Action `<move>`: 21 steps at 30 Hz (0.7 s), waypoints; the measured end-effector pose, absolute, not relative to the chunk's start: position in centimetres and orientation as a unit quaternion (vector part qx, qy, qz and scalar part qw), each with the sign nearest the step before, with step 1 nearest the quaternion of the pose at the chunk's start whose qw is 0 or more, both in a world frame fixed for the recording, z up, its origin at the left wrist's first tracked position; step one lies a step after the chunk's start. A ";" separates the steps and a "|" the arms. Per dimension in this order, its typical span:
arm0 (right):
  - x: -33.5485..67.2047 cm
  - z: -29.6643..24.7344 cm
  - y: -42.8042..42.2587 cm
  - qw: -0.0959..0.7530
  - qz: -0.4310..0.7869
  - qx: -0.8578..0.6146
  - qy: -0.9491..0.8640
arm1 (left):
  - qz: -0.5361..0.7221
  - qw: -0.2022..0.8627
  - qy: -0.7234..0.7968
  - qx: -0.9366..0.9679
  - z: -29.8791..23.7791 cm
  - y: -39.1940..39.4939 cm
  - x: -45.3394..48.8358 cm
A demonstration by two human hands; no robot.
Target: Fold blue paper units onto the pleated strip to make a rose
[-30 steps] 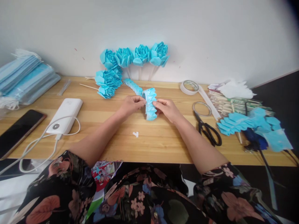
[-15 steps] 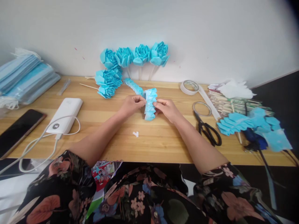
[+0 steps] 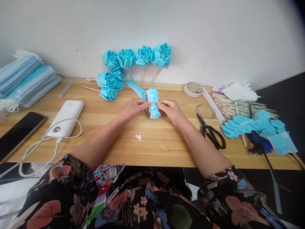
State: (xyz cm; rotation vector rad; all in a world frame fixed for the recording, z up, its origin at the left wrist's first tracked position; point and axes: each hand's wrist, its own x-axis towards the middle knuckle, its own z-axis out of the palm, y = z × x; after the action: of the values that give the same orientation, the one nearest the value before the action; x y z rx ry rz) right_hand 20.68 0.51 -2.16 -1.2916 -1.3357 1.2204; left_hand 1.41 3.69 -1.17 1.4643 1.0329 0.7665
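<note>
Between my two hands is a short strip of overlapping light-blue petals point(image 3: 153, 99), held upright above the table. My left hand point(image 3: 136, 108) pinches its left edge with thumb and forefinger. On the opposite edge, my right hand point(image 3: 169, 110) grips it the same way, fingers curled behind. Just beyond my left fingers lies another row of blue petals point(image 3: 135, 88) on the wood. Finished blue flowers point(image 3: 145, 56) on thin sticks lean against the wall, and more blue flowers point(image 3: 111, 84) lie stacked at their left.
To the right are a tape roll point(image 3: 193, 89), black scissors point(image 3: 212, 135), wooden sticks point(image 3: 228, 106) and loose blue petals point(image 3: 240, 125). At the left are a power bank point(image 3: 66, 117) with a white cable, a phone point(image 3: 20, 135) and packed face masks point(image 3: 28, 79). A white scrap point(image 3: 138, 137) lies in front.
The petal strip has shifted slightly up and its tilt has changed, its lower end swinging right. Both hands still pinch its edges and have barely moved.
</note>
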 end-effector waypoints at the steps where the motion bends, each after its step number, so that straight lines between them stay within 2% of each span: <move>1: 20.7 -2.2 0.5 0.442 0.493 -0.519 -0.540 | 0.323 0.560 0.439 0.624 -1.1 3.7 1.4; 11: 20.6 -2.8 0.3 0.419 0.508 -0.502 -0.561 | 0.337 0.539 0.433 0.639 -1.1 3.3 1.6; 21: 20.6 -2.4 0.4 0.437 0.531 -0.492 -0.533 | 0.382 0.541 0.441 0.606 -1.3 3.9 1.3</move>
State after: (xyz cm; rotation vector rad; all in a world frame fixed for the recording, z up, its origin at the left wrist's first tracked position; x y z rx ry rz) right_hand 20.65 0.42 -2.38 -1.2230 -1.3259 1.3214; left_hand 1.29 3.89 -1.30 1.4409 1.0469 0.9072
